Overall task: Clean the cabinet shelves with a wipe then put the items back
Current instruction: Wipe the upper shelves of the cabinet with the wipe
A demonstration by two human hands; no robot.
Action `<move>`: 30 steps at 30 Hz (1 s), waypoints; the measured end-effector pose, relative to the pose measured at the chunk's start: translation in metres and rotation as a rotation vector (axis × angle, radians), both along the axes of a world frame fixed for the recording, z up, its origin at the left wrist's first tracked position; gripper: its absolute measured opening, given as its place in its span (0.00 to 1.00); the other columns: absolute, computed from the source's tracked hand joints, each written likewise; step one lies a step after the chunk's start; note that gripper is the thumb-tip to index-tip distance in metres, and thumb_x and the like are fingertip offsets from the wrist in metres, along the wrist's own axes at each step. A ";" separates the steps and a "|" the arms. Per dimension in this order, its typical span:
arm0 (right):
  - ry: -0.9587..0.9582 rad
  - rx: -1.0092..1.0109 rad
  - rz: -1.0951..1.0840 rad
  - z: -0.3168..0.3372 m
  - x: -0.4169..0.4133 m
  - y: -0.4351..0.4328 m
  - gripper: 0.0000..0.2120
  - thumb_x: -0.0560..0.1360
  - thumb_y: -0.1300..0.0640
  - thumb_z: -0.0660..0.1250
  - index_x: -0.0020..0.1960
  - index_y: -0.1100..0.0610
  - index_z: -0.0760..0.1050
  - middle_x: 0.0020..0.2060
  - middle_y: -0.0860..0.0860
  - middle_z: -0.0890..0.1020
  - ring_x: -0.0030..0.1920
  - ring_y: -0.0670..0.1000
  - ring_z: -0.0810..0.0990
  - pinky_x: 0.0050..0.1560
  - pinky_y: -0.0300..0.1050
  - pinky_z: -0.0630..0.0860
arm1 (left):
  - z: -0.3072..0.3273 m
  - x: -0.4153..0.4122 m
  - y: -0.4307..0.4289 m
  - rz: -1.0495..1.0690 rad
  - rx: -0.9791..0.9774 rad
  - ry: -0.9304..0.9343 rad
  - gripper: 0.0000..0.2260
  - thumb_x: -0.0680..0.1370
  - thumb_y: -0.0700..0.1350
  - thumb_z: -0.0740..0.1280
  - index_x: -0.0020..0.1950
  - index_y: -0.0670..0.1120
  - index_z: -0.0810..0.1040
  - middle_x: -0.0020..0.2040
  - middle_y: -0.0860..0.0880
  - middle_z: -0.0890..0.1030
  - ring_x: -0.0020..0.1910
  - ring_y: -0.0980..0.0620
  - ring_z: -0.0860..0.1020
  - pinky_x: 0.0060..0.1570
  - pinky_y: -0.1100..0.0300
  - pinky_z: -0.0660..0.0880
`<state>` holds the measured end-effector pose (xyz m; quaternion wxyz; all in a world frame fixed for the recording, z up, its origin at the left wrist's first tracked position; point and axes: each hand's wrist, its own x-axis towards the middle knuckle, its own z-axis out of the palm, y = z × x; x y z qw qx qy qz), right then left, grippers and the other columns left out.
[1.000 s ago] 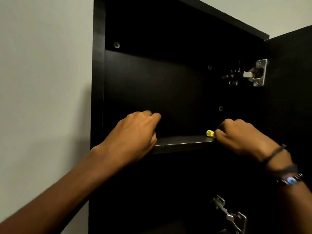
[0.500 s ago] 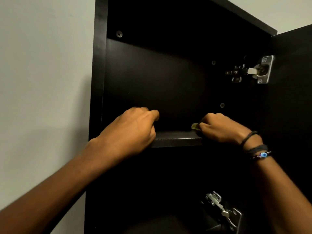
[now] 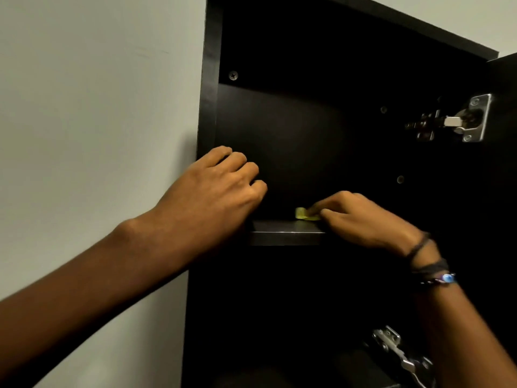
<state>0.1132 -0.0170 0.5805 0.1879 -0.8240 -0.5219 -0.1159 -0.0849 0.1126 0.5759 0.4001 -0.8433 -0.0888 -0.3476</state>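
A tall black cabinet [image 3: 208, 88] stands open against a pale wall. Its upper shelf [image 3: 285, 232] is dark and bare where it shows. My right hand [image 3: 361, 219] lies on the shelf near its middle, pressing a small yellow wipe [image 3: 303, 214] flat; only the wipe's left end shows past my fingers. My left hand [image 3: 215, 191] rests at the shelf's left front corner by the cabinet's side panel, fingers curled loosely, nothing visible in it. Whether it grips the shelf edge is hidden.
The cabinet door [image 3: 506, 163] hangs open at the right on a metal hinge [image 3: 458, 121]. A second hinge [image 3: 400, 354] shows lower down. The compartment under the shelf is too dark to make out. The wall [image 3: 98, 121] fills the left.
My right hand has slid the yellow wipe leftwards along the shelf, from the right side to near the middle. My left hand has stayed at the left front corner.
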 end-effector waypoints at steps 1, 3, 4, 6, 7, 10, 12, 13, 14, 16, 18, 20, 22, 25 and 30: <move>0.015 0.006 0.115 -0.002 -0.016 0.014 0.15 0.79 0.56 0.56 0.59 0.47 0.78 0.50 0.47 0.83 0.46 0.46 0.81 0.51 0.43 0.78 | -0.001 0.000 0.001 -0.006 0.002 -0.009 0.14 0.72 0.41 0.58 0.52 0.42 0.79 0.48 0.41 0.81 0.51 0.40 0.79 0.60 0.46 0.72; 0.070 0.004 0.298 -0.008 -0.043 0.031 0.13 0.79 0.55 0.56 0.55 0.46 0.78 0.48 0.46 0.83 0.46 0.47 0.82 0.48 0.45 0.78 | -0.005 0.000 0.002 -0.030 -0.022 -0.022 0.14 0.73 0.42 0.57 0.53 0.41 0.79 0.49 0.41 0.81 0.53 0.41 0.79 0.62 0.47 0.71; 0.073 0.016 0.362 -0.012 -0.053 0.033 0.11 0.79 0.55 0.57 0.51 0.47 0.79 0.44 0.46 0.82 0.42 0.47 0.81 0.43 0.44 0.78 | -0.008 -0.001 0.001 -0.042 -0.042 -0.026 0.15 0.75 0.42 0.55 0.54 0.42 0.79 0.49 0.41 0.81 0.54 0.41 0.79 0.63 0.47 0.70; -0.008 0.111 0.449 -0.020 -0.068 0.028 0.08 0.77 0.58 0.60 0.47 0.49 0.78 0.41 0.46 0.81 0.41 0.44 0.80 0.40 0.41 0.76 | -0.014 -0.005 0.000 -0.068 -0.081 -0.038 0.20 0.75 0.44 0.50 0.55 0.42 0.79 0.51 0.42 0.81 0.56 0.43 0.78 0.65 0.49 0.68; -0.069 0.171 0.471 -0.024 -0.071 0.024 0.09 0.76 0.60 0.61 0.49 0.50 0.78 0.44 0.45 0.81 0.44 0.43 0.79 0.44 0.40 0.77 | -0.016 -0.009 -0.001 -0.089 -0.102 -0.042 0.21 0.75 0.44 0.49 0.55 0.43 0.78 0.52 0.43 0.81 0.58 0.43 0.78 0.66 0.49 0.67; -0.197 0.276 0.417 -0.040 -0.074 0.007 0.15 0.74 0.59 0.62 0.58 0.50 0.78 0.55 0.44 0.80 0.55 0.42 0.76 0.56 0.38 0.76 | -0.020 -0.019 -0.005 -0.145 -0.142 -0.042 0.22 0.74 0.46 0.49 0.57 0.44 0.78 0.54 0.44 0.81 0.59 0.44 0.78 0.66 0.50 0.65; -0.340 0.388 0.339 -0.055 -0.074 -0.003 0.18 0.72 0.58 0.61 0.61 0.52 0.77 0.57 0.47 0.80 0.56 0.46 0.77 0.55 0.39 0.77 | -0.024 -0.023 -0.009 -0.175 -0.175 -0.037 0.22 0.73 0.48 0.50 0.59 0.44 0.78 0.55 0.45 0.81 0.58 0.45 0.78 0.65 0.50 0.65; -0.404 0.460 0.312 -0.064 -0.074 -0.009 0.18 0.71 0.58 0.61 0.61 0.54 0.77 0.56 0.49 0.80 0.55 0.49 0.78 0.53 0.40 0.78 | -0.029 -0.024 -0.011 -0.193 -0.201 -0.037 0.23 0.73 0.48 0.50 0.60 0.44 0.77 0.57 0.44 0.80 0.60 0.45 0.77 0.66 0.50 0.64; -0.440 0.517 0.287 -0.074 -0.073 -0.013 0.18 0.71 0.59 0.62 0.60 0.55 0.77 0.56 0.51 0.80 0.54 0.50 0.78 0.51 0.41 0.78 | -0.036 -0.024 -0.014 -0.214 -0.227 -0.042 0.24 0.73 0.48 0.50 0.63 0.44 0.75 0.60 0.44 0.78 0.63 0.44 0.75 0.67 0.50 0.64; -0.456 0.533 0.234 -0.098 -0.072 -0.020 0.19 0.69 0.61 0.64 0.59 0.55 0.78 0.54 0.51 0.80 0.51 0.49 0.78 0.48 0.40 0.78 | -0.055 -0.022 -0.022 -0.270 -0.269 -0.057 0.25 0.72 0.47 0.52 0.68 0.44 0.71 0.67 0.43 0.73 0.68 0.44 0.69 0.71 0.52 0.63; -0.399 0.428 0.155 -0.128 -0.061 -0.022 0.21 0.66 0.64 0.68 0.58 0.53 0.78 0.52 0.48 0.80 0.48 0.47 0.78 0.46 0.35 0.75 | -0.081 -0.017 -0.028 -0.331 -0.330 -0.051 0.26 0.72 0.46 0.57 0.71 0.44 0.68 0.72 0.42 0.67 0.73 0.44 0.63 0.71 0.52 0.60; -0.295 0.220 0.048 -0.163 -0.047 -0.023 0.24 0.64 0.64 0.74 0.58 0.49 0.78 0.52 0.45 0.79 0.50 0.45 0.77 0.48 0.32 0.71 | -0.113 -0.009 -0.031 -0.363 -0.394 -0.024 0.27 0.72 0.43 0.60 0.72 0.44 0.66 0.73 0.41 0.64 0.74 0.44 0.60 0.70 0.50 0.61; -0.124 0.039 -0.008 -0.198 -0.030 -0.026 0.17 0.68 0.62 0.73 0.55 0.50 0.79 0.52 0.46 0.78 0.53 0.47 0.76 0.51 0.35 0.72 | -0.149 -0.001 -0.031 -0.336 -0.469 0.044 0.30 0.68 0.39 0.57 0.72 0.44 0.64 0.74 0.42 0.64 0.74 0.45 0.60 0.72 0.50 0.62; 0.143 -0.129 -0.138 -0.232 -0.006 -0.036 0.11 0.74 0.63 0.64 0.54 0.54 0.77 0.51 0.52 0.79 0.55 0.53 0.78 0.54 0.43 0.74 | -0.199 0.010 -0.025 -0.282 -0.602 0.155 0.33 0.66 0.38 0.64 0.72 0.46 0.64 0.71 0.45 0.69 0.71 0.47 0.67 0.68 0.55 0.64; 0.063 -0.098 -0.395 -0.242 0.033 -0.036 0.09 0.77 0.56 0.65 0.55 0.57 0.76 0.52 0.55 0.81 0.56 0.56 0.79 0.55 0.46 0.73 | -0.237 0.018 -0.019 -0.139 -0.836 0.276 0.21 0.76 0.39 0.58 0.68 0.49 0.66 0.61 0.50 0.72 0.58 0.51 0.73 0.56 0.59 0.73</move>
